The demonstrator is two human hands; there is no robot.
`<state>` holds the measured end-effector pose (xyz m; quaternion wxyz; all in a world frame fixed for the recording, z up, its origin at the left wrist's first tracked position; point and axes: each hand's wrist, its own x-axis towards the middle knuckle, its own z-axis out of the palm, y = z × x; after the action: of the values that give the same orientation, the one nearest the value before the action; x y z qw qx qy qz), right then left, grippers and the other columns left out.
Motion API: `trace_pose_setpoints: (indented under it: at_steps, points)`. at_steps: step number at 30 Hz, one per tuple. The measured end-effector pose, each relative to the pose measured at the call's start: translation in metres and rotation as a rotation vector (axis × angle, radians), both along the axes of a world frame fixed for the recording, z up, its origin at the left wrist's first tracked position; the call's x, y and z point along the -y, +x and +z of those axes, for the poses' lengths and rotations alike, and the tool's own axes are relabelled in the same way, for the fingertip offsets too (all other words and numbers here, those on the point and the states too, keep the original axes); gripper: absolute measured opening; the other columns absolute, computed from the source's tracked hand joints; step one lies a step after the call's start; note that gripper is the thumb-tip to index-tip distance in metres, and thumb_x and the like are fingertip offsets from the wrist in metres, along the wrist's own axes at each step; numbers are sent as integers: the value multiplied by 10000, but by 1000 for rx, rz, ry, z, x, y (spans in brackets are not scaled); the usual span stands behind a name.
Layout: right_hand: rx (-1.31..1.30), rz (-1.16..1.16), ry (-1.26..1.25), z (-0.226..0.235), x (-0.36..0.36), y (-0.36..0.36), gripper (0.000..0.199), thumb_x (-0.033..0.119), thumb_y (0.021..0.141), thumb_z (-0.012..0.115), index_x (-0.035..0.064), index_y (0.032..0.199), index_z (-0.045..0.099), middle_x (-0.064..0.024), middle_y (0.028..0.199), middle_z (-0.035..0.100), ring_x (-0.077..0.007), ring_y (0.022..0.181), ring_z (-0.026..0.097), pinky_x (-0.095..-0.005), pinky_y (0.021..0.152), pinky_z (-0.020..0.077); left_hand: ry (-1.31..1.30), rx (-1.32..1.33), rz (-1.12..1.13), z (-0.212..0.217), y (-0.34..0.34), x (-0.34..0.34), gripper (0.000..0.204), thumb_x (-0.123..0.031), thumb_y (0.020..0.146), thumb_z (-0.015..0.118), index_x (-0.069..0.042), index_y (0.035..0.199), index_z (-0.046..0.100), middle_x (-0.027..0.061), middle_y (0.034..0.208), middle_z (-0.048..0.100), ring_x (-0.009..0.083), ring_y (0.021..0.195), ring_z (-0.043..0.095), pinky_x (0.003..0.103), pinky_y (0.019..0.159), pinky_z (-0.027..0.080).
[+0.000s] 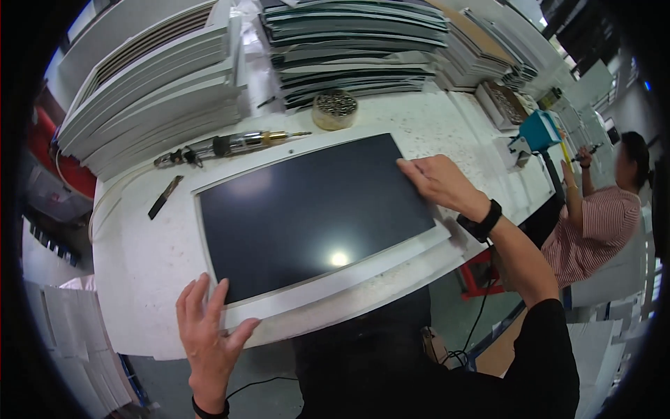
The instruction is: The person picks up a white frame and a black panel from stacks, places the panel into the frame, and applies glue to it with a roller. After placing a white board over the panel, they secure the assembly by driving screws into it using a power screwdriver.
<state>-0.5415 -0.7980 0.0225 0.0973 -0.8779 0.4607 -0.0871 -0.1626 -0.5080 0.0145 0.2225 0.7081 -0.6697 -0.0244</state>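
A dark, glossy rectangular panel [300, 202] lies face up in front of me, tilted slightly on the worktable. Along its near edge runs a white border [342, 279], which looks like a frame or backing under it. My right hand [447, 183] grips the panel's right edge near the far corner, fingers bent together and thumb hidden from view. At the near left corner, my left hand [209, 334] is spread, its fingers apart and the fingertips close to the white border. Whether those fingertips touch it, I cannot tell.
Behind the panel lie a power screwdriver [234, 144] and a round tub of screws [335, 112]. A utility knife [166, 197] rests left. White panels [167, 105] and dark sheets [356, 56] are stacked behind. A teal device [539, 130] and a co-worker [597, 223] are at right.
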Motion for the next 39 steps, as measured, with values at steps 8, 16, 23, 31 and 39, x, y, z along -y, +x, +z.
trace_pose_setpoints:
  at_steps: [8, 16, 23, 31, 39]
  points:
    - [8, 77, 123, 19, -14, 17, 484, 426, 1029, 577, 20, 794, 696, -185, 651, 639, -406, 637, 620, -469, 625, 494, 126, 127, 114, 5, 11, -4, 743, -590, 858, 755, -40, 1348, 662, 212, 1494, 531, 407, 1382, 479, 522, 1139, 405]
    - [343, 6, 297, 11, -37, -71, 285, 271, 1023, 623, -6, 980, 670, -115, 746, 649, -203, 655, 576, -348, 641, 466, 258, 41, -367, 82, -72, 70, 808, -498, 888, 766, -3, 1472, 509, 258, 1555, 448, 435, 1458, 403, 503, 1177, 363]
    - [490, -38, 682, 18, -43, -99, 290, 298, 1027, 622, 17, 971, 667, -27, 705, 628, -95, 608, 566, -284, 602, 458, 246, 160, -555, 42, -126, 200, 868, -509, 943, 699, 52, 1527, 387, 352, 1584, 329, 492, 1499, 296, 524, 1223, 283]
    - [560, 62, 888, 45, -30, -114, 282, 279, 1032, 624, 5, 1005, 682, -31, 812, 655, -95, 699, 611, -253, 650, 500, 213, 308, -540, 12, -131, 212, 975, -658, 969, 558, 85, 1554, 324, 388, 1593, 269, 537, 1504, 234, 589, 1237, 216]
    - [285, 90, 623, 127, -32, -93, 267, 282, 1031, 625, 21, 1017, 678, -51, 859, 689, -142, 731, 665, -282, 644, 529, 337, 133, -546, 26, -101, 153, 818, -521, 1003, 597, 29, 1557, 353, 358, 1598, 304, 515, 1508, 259, 542, 1248, 231]
